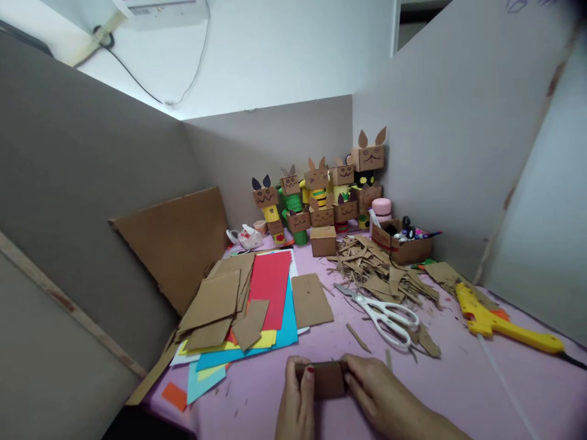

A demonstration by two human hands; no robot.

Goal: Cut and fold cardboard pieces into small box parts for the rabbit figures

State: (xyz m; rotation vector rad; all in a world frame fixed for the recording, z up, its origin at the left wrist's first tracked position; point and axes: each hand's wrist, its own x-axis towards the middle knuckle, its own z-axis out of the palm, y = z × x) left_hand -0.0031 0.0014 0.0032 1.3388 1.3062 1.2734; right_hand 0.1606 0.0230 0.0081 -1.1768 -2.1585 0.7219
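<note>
A small folded piece of brown cardboard (329, 380) is held low over the front of the pink table. My left hand (298, 400) grips its left end, with the thumb on the near face. The right end is pinched between the thumb and fingers of my right hand (373, 388). White-handled scissors (385, 315) lie open beyond my right hand. A flat cardboard piece (312, 299) rests farther back, left of the scissors. Cardboard sheets (215, 296) are stacked on coloured paper, including a red sheet (270, 284), at the left.
A yellow glue gun (504, 327) lies at the right, with its cord. Cardboard scraps (376, 266) are heaped behind the scissors. Cardboard animal figures (318, 180) stand along the back, beside a box of pens (401, 247). Grey partitions (275, 131) surround the pink table (257, 397).
</note>
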